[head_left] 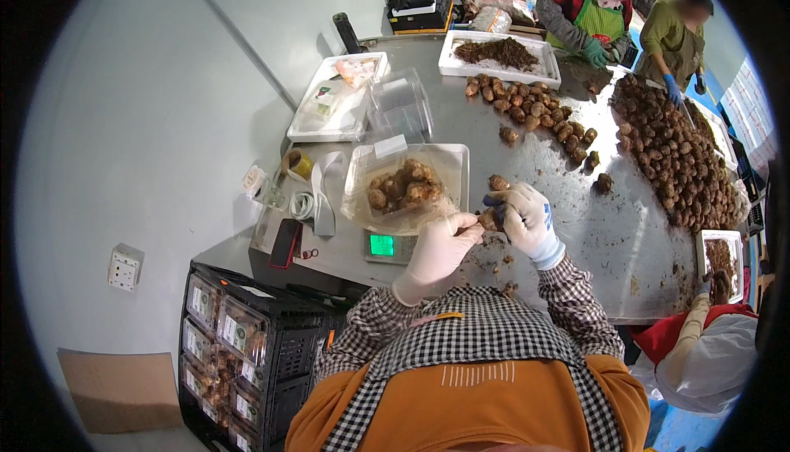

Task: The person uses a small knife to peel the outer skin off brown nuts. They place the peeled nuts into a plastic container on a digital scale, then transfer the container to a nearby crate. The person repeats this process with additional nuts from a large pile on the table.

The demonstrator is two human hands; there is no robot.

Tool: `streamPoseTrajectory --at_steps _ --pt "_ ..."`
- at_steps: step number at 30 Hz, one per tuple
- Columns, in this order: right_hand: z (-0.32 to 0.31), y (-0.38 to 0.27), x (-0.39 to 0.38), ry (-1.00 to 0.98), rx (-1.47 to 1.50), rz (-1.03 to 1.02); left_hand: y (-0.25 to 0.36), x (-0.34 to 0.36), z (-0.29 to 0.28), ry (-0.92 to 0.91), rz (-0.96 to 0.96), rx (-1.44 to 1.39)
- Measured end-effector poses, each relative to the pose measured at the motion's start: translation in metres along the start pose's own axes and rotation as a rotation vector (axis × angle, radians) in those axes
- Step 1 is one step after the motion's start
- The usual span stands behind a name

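In the head view, the only one here, the held taro sits between the two hands, just above the near edge of the table. The right hand, in a white glove with blue at the fingers, is clamped on it, the taro lying at its nine o'clock. The left hand, in a thin pale glove, has thumb and fingers drawn together, their tips reaching to the taro at its two o'clock; whether they grip it or something small, I cannot tell. Too much of the taro is covered to be sure of its long axis.

The tray is the relation that counts: it lies at eleven o'clock from the left hand and between nine and ten from the right, so the left hand is nearer. Inside it rests a clump of taros. The scale, its display lit green, is at the left hand's nine o'clock.

A loose taro lies just beside the right hand, toward eleven o'clock. The small pile is at that hand's twelve, and the big heap at its two, well apart.
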State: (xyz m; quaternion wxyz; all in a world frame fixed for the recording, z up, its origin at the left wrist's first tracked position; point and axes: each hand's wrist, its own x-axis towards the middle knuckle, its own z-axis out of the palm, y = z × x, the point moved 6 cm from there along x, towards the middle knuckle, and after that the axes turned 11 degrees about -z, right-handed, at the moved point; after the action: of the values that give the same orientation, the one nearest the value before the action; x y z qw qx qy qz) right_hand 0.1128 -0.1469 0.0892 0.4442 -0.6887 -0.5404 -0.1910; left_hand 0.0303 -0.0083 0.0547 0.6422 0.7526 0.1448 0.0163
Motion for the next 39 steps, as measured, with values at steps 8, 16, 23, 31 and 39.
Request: streamPoseTrajectory --at_steps 8,16,23,31,39 --pt "-0.001 -0.014 0.009 -0.104 -0.043 -0.234 0.013 -0.001 0.001 -0.047 0.166 0.306" --pt "0.021 0.030 -0.023 -0.174 0.371 0.295 0.009 -0.001 0.014 0.080 0.407 0.437" --pt "0.035 0.022 -0.025 -0.199 0.411 0.242 0.008 0.004 0.006 -0.001 0.260 0.222" --pt "0.062 0.066 -0.075 0.248 1.062 1.010 -0.048 0.015 -0.019 0.217 0.445 0.690" --pt "0.089 0.047 -0.053 -0.386 0.696 0.345 -0.053 0.060 -0.140 0.569 -0.108 1.347"
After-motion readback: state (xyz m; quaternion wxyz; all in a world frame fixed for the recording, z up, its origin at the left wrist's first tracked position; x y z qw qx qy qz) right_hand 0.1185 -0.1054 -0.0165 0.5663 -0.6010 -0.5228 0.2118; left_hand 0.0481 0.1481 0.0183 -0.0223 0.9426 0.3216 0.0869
